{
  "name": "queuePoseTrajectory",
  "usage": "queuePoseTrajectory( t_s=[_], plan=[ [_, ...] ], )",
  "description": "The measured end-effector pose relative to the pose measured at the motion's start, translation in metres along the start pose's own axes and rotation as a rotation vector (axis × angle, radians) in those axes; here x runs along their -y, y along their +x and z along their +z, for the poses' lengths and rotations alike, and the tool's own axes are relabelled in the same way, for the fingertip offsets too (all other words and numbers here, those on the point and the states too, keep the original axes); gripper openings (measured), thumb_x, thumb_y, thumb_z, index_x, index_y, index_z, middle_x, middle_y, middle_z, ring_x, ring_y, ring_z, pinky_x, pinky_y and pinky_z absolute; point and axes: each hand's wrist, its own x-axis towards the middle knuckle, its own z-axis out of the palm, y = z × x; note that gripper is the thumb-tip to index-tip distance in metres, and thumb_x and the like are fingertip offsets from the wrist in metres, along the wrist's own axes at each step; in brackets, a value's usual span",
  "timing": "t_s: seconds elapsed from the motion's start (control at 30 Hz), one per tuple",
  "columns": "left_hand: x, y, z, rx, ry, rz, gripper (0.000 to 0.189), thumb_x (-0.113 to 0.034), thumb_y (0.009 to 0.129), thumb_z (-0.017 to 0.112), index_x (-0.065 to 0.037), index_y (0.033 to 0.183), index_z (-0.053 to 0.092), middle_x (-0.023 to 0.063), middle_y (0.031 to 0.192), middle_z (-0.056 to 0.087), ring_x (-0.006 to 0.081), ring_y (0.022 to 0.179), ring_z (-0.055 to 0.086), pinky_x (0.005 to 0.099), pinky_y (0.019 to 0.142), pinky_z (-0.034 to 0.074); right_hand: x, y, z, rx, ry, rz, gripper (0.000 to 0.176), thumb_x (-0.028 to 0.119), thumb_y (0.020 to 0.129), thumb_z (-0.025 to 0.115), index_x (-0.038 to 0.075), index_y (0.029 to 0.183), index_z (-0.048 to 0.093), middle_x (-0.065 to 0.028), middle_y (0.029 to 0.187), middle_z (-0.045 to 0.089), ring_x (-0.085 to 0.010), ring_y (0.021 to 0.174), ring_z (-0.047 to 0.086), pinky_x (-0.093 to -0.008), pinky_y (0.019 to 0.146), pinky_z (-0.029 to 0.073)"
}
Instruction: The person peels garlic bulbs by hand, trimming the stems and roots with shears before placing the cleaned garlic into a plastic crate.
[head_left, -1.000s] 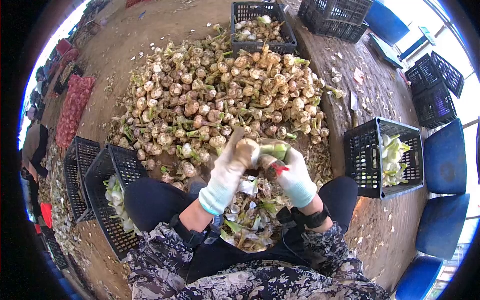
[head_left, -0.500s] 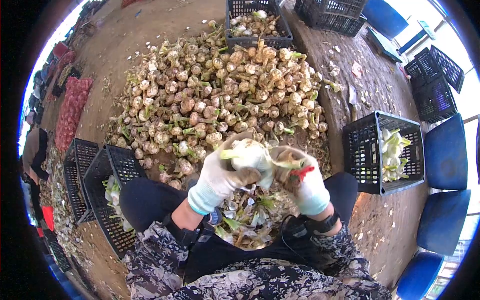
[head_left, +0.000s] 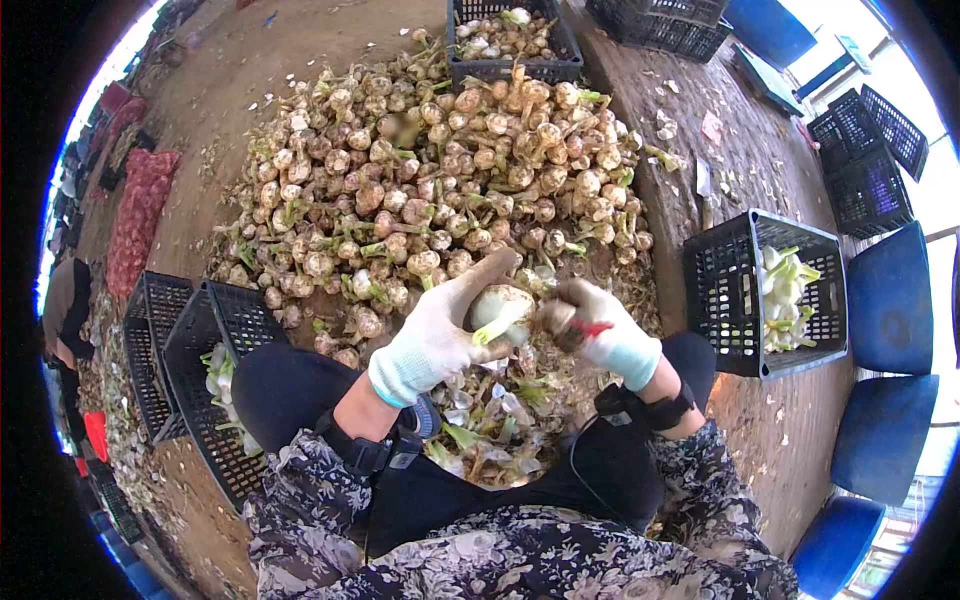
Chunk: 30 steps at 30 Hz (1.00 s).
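Observation:
My left hand (head_left: 440,325), in a white glove with a light-blue cuff, grips a garlic bulb (head_left: 503,308). The bulb is whitish with a short green stem pointing down towards me. Just to its right is my right hand (head_left: 600,330), gloved too, with soiled fingers curled shut. A bit of red (head_left: 590,328) shows at these fingers; what it belongs to I cannot make out. Blur hides the right fingertips. Below both hands, peeled skins and stem scraps (head_left: 500,420) lie between my legs.
A large heap of unpeeled garlic (head_left: 400,190) spreads ahead. A black crate (head_left: 720,300) with trimmed garlic stands right, another black crate (head_left: 215,400) left, and a third crate (head_left: 515,70) behind the heap. A person (head_left: 68,310) is at far left.
The garlic bulb has turned so its stem points down towards me instead of left. My right hand has drawn slightly lower, and its fingers are less blurred.

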Motion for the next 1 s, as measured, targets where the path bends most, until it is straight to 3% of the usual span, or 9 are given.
queuePoseTrajectory(
  t_s=[0.1,0.17,0.23,0.37,0.53,0.7,0.77,0.9,1.0],
  plan=[
    [0.004,0.000,0.001,0.071,-0.056,-0.071,0.081,-0.005,0.058,0.076,0.002,0.129,0.037,0.0092,0.126,0.046,0.0158,0.110,0.047,0.0286,0.096,0.036,0.019,0.002,0.005,-0.024,0.203,-0.063,0.039,0.030,0.080,0.062,-0.005,0.097,0.055,-0.0109,0.080,0.060,-0.0117,0.071,0.053,-0.0276,0.064,0.045],
    [-0.006,-0.004,0.000,0.057,-0.056,-0.107,0.075,0.000,0.059,0.072,0.001,0.127,0.039,0.0081,0.121,0.050,0.0154,0.105,0.051,0.0286,0.092,0.040,0.037,-0.005,-0.006,0.113,0.395,0.110,0.036,0.026,0.081,0.061,-0.005,0.098,0.054,-0.0091,0.080,0.060,-0.0105,0.072,0.053,-0.0259,0.064,0.045],
    [-0.009,-0.006,0.000,0.035,-0.274,-0.206,0.071,0.002,0.061,0.069,0.001,0.126,0.042,0.0074,0.117,0.053,0.0151,0.104,0.051,0.0282,0.090,0.041,0.026,-0.004,-0.007,0.073,0.442,-0.021,0.032,0.023,0.083,0.060,-0.005,0.098,0.054,-0.0069,0.079,0.060,-0.0112,0.068,0.055,-0.0258,0.061,0.046],
    [-0.004,-0.004,0.002,-0.023,-0.158,-0.122,0.068,0.000,0.062,0.070,0.001,0.124,0.043,0.0074,0.114,0.054,0.0151,0.103,0.052,0.0278,0.092,0.040,0.035,-0.014,-0.008,0.049,0.730,0.139,0.031,0.026,0.085,0.058,-0.002,0.097,0.055,-0.0065,0.077,0.060,-0.0119,0.063,0.058,-0.0247,0.057,0.048],
    [-0.002,-0.005,0.002,-0.094,-0.056,-0.099,0.068,0.004,0.062,0.067,0.002,0.126,0.042,0.0083,0.117,0.053,0.0139,0.103,0.052,0.0278,0.092,0.040,0.037,-0.012,0.021,-0.296,-0.008,-0.142,0.025,0.017,0.071,0.067,0.001,0.086,0.056,-0.0178,0.077,0.059,-0.0295,0.072,0.061,-0.0346,0.065,0.047],
    [0.002,-0.013,-0.003,-0.055,-0.056,-0.153,0.065,0.006,0.062,0.067,0.003,0.123,0.046,0.0088,0.114,0.055,0.0147,0.100,0.053,0.0288,0.089,0.042,0.031,-0.012,0.025,-0.293,-0.322,-0.202,0.019,0.012,0.071,0.063,0.001,0.085,0.056,-0.0190,0.077,0.058,-0.0326,0.073,0.060,-0.0347,0.065,0.046],
    [0.005,-0.011,-0.006,0.023,-0.303,-0.203,0.066,0.003,0.063,0.066,0.002,0.125,0.044,0.0093,0.116,0.054,0.0163,0.101,0.054,0.0298,0.086,0.044,0.002,0.005,0.020,-0.335,0.015,-0.066,0.017,0.010,0.076,0.061,0.000,0.089,0.056,-0.0166,0.077,0.060,-0.0272,0.071,0.060,-0.0323,0.064,0.046],
    [0.016,-0.015,-0.007,0.039,-0.537,-0.162,0.077,-0.001,0.064,0.062,0.000,0.134,0.030,0.0092,0.118,0.052,0.0172,0.099,0.054,0.0302,0.089,0.042,0.037,-0.020,0.011,0.106,0.923,0.001,0.025,0.013,0.086,0.055,-0.002,0.106,0.052,-0.0045,0.084,0.058,-0.0094,0.070,0.053,-0.0232,0.062,0.045],
    [0.028,-0.012,0.000,-0.144,-0.398,-0.065,0.068,-0.003,0.071,0.056,-0.002,0.134,0.029,0.0078,0.117,0.053,0.0145,0.101,0.053,0.0271,0.087,0.042,0.021,-0.006,0.037,-0.129,0.641,0.028,0.023,0.008,0.082,0.058,-0.003,0.102,0.053,-0.0043,0.082,0.056,-0.0102,0.071,0.053,-0.0227,0.062,0.045]
  ],
)
